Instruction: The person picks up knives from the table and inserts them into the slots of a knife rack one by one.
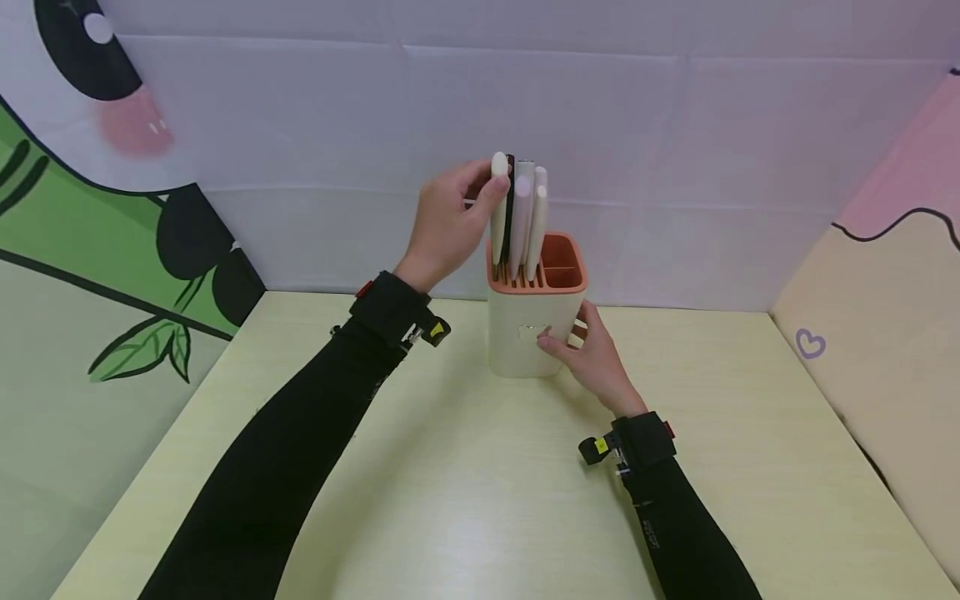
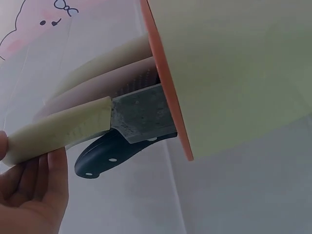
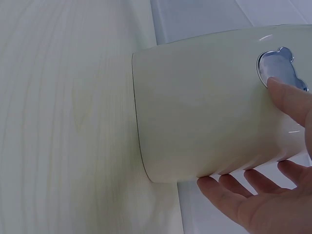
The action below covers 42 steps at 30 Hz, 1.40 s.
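Note:
A cream knife holder with an orange top stands upright near the table's back edge. My left hand pinches the pale handle of a knife at the holder's left side. Part of that knife's blade shows above the slot in the left wrist view; the rest is hidden inside. Beside it stand a black-handled knife and several pale-handled tools. My right hand grips the holder from the right, its thumb on the front by a shiny bear-shaped badge and its fingers along the side.
The light wooden table reaches back to a printed cloth backdrop, close behind the holder. Cloth panels also flank the table left and right. The holder's right side has open compartments.

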Each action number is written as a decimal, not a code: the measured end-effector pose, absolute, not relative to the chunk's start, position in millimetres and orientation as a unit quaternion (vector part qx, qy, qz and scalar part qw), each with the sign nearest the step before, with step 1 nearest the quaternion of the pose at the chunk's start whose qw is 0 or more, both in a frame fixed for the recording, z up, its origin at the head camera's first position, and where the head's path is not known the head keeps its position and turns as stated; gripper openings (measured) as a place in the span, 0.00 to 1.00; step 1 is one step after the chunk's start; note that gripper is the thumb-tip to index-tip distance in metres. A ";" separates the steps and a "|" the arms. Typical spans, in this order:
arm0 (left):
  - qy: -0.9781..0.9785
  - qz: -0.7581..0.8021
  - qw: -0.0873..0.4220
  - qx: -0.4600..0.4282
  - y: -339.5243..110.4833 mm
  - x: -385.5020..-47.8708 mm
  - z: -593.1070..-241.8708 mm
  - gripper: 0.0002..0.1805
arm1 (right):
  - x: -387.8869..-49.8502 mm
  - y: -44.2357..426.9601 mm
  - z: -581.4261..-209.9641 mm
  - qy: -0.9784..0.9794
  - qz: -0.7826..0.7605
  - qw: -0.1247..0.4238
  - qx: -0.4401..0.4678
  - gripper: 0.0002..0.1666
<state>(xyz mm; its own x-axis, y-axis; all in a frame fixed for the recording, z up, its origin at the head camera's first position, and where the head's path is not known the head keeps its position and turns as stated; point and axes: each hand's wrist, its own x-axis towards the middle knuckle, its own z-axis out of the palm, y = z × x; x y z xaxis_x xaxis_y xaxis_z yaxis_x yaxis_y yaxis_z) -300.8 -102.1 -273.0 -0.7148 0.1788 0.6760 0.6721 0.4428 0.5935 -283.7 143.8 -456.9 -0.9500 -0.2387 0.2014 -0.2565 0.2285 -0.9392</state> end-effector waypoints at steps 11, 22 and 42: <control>-0.816 -0.453 0.257 -0.251 -103.9 -306.2 -286.3 0.17 | -283.0 142.7 -455.6 -0.786 0.599 0.008 0.155 0.53; -0.826 -0.453 0.235 -0.241 -106.1 -307.8 -291.9 0.19 | -284.0 141.7 -456.7 -0.789 0.596 0.005 0.152 0.53; -0.839 -0.447 0.202 -0.236 -115.4 -302.3 -302.4 0.23 | -276.7 152.5 -451.0 -0.805 0.571 0.012 0.160 0.54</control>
<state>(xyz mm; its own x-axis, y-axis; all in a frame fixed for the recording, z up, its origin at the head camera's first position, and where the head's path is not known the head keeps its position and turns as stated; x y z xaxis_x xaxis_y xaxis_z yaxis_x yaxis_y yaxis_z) -302.3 -115.4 -302.4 -0.8070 0.2158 0.5497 0.5765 0.4897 0.6541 -276.7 152.5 -451.0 -0.9482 -0.2447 0.2023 -0.2720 0.2972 -0.9153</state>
